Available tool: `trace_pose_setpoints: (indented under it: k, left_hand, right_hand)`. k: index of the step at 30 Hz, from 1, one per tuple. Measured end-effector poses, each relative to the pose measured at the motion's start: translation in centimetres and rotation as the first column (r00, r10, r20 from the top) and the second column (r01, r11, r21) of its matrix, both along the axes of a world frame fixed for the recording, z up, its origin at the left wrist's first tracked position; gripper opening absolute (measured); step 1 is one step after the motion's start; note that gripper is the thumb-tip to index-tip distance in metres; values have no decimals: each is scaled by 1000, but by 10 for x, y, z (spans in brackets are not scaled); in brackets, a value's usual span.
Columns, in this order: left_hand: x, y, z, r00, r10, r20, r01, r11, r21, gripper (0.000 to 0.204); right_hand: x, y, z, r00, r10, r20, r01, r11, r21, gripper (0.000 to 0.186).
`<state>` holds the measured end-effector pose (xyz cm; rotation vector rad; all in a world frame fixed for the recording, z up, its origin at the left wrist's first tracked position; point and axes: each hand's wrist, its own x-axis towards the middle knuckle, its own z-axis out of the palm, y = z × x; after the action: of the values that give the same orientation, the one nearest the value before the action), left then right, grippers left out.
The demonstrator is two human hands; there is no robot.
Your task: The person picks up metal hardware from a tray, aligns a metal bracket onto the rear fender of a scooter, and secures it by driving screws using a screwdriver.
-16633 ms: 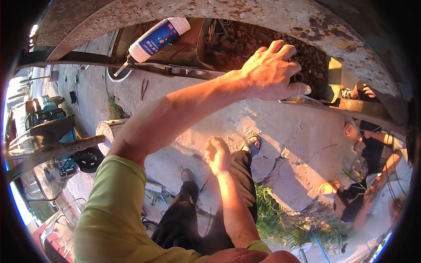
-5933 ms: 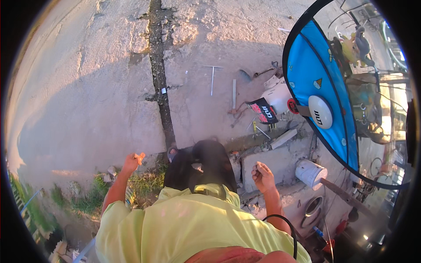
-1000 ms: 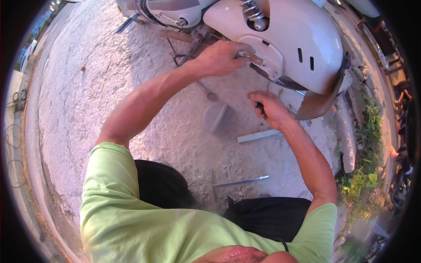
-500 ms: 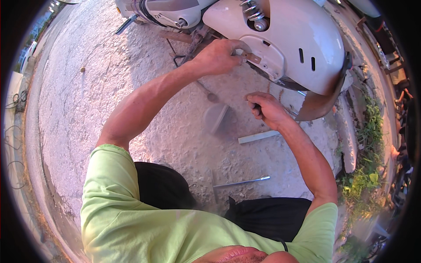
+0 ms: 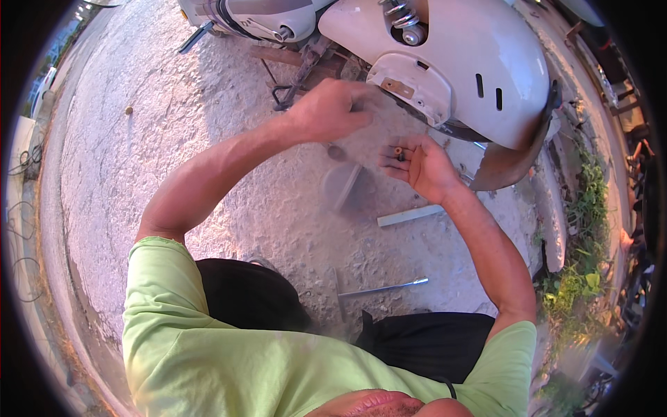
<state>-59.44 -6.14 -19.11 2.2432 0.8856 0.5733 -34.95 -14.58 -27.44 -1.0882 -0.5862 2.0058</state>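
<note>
A white scooter mudguard (image 5: 511, 59) hangs over the ground at upper right, with a coil spring (image 5: 406, 24) in its opening and a white plastic mount (image 5: 431, 94) bearing a rusty brown plate (image 5: 396, 88) on its lower side. My left hand (image 5: 333, 111) is just below and left of that plate, curled and smeared by motion; what it may hold is unclear. My right hand (image 5: 420, 167), lower down, is palm up with fingers loosely bent, a small brass-and-dark fastener (image 5: 399, 151) resting on them.
The scooter body (image 5: 260, 17) is at the top. On rough concrete lie a pale bar (image 5: 410, 215), a long-shafted T-handle wrench (image 5: 382, 285) and a grey round object (image 5: 337, 187). A dark flap (image 5: 507, 170) hangs below the mudguard; weeds (image 5: 583, 278) line the right edge.
My left hand has moved down and left, away from the rusty plate. My right hand has opened from a curl, showing the fastener. Some seconds ago the surroundings in view were different.
</note>
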Motion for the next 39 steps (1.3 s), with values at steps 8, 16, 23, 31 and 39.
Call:
trace_pose_setpoints:
  k: [8,16,23,31,39]
  left_hand:
    - [6,-37,-31,985,-81,-155,102,986,135,30]
    - [6,-40,-39,991,-34,-126,60,976,208,28]
    - [7,-39,-43,992,-67,-111,97,952,290,24]
    - [9,-41,-43,985,-92,-144,140,918,372,23]
    - [14,-37,-42,988,-109,-105,142,913,383,20]
  right_hand:
    - [-29,-2,21,994,-49,-98,49,999,-5,73]
    - [-28,-3,26,984,-47,-170,43,999,-23,75]
    - [-27,-2,22,982,-7,-188,6,1000,-5,74]
    - [-28,-3,23,977,-42,-208,41,999,-13,74]
    - [-31,-6,30,966,-72,-247,78,997,14,76]
